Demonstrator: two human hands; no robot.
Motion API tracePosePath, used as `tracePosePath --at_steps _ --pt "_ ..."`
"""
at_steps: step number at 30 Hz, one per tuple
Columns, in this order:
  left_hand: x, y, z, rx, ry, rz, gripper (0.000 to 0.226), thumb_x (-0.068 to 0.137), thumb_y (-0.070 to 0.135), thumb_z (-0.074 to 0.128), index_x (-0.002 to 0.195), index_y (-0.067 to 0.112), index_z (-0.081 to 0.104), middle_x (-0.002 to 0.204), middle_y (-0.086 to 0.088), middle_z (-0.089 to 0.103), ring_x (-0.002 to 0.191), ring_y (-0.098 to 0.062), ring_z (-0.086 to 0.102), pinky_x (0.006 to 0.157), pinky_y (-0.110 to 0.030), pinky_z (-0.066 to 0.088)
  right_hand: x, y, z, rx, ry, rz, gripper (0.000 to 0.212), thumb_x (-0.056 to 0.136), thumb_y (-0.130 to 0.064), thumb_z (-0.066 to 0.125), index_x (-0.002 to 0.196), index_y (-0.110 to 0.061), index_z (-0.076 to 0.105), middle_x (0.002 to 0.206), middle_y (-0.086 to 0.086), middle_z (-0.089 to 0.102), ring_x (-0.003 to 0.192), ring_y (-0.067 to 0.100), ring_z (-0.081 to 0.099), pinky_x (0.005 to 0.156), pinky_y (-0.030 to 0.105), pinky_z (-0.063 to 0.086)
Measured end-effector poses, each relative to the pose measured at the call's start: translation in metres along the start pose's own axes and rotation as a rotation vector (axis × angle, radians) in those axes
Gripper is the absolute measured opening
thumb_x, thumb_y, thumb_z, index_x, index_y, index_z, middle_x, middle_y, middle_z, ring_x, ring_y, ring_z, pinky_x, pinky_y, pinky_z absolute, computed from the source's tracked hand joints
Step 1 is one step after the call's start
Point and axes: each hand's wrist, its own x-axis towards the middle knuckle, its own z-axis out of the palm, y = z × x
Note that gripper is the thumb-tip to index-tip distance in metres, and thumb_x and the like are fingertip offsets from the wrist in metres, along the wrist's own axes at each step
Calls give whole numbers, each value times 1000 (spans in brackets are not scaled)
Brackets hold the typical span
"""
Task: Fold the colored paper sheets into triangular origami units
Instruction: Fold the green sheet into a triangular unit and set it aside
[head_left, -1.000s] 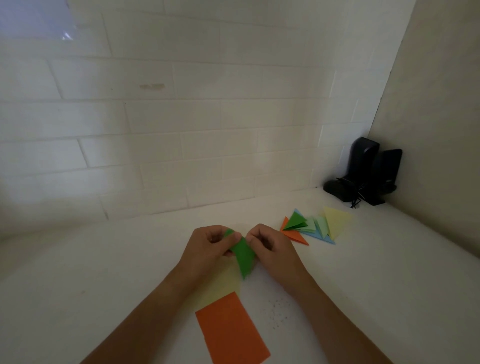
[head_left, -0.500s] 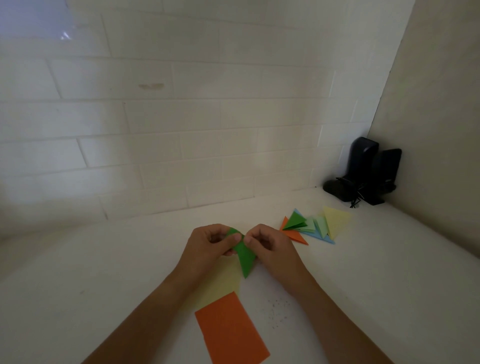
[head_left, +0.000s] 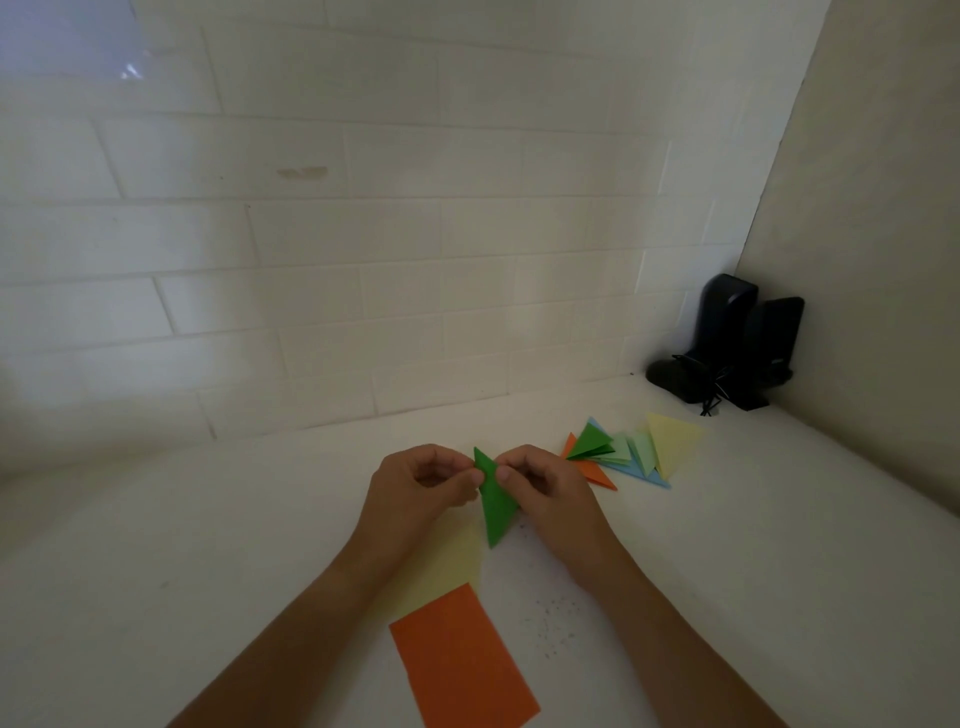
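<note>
A dark green folded paper (head_left: 496, 501), a narrow triangle pointing down toward me, hangs just above the white counter. My left hand (head_left: 421, 488) pinches its upper left edge and my right hand (head_left: 550, 493) pinches its upper right edge, fingers curled. Below the hands lie a flat pale yellow sheet (head_left: 441, 566) and a flat orange sheet (head_left: 462, 660) that partly overlaps it. To the right sits a pile of folded triangles (head_left: 623, 452) in green, orange, blue, pale green and yellow.
The white counter (head_left: 208, 545) meets a white tiled wall behind and a beige wall on the right. A pair of black speakers (head_left: 727, 348) with a bundled cord stands in the far right corner. Small dark specks (head_left: 550, 618) dot the counter near my right forearm.
The green piece has turned more upright and narrower between my fingertips. Both hands stay in nearly the same place.
</note>
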Motion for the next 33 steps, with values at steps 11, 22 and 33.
tracePosePath --at_steps 11,22,33 --pt "-3 6 0 -97 -25 -80 15 83 18 84 93 8 81 83 -12 79 79 -25 76 75 -27 62 0 1 1 -41 -48 -17 13 100 -16 65 90 -19 73 83 5 71 79 25 65 70 40 51" --pt "-3 5 0 -99 -25 -95 7 83 8 84 90 7 81 80 -12 79 74 -20 75 69 -21 60 0 3 0 -45 -33 -2 13 99 -18 67 87 -19 73 81 12 69 81 39 63 70 50 51" --pt "-4 5 2 -101 -37 -67 6 90 11 78 93 7 82 83 -10 80 77 -20 77 71 -23 60 -1 2 1 -22 -1 12 10 97 -16 70 87 -17 71 79 6 71 76 22 67 70 35 53"
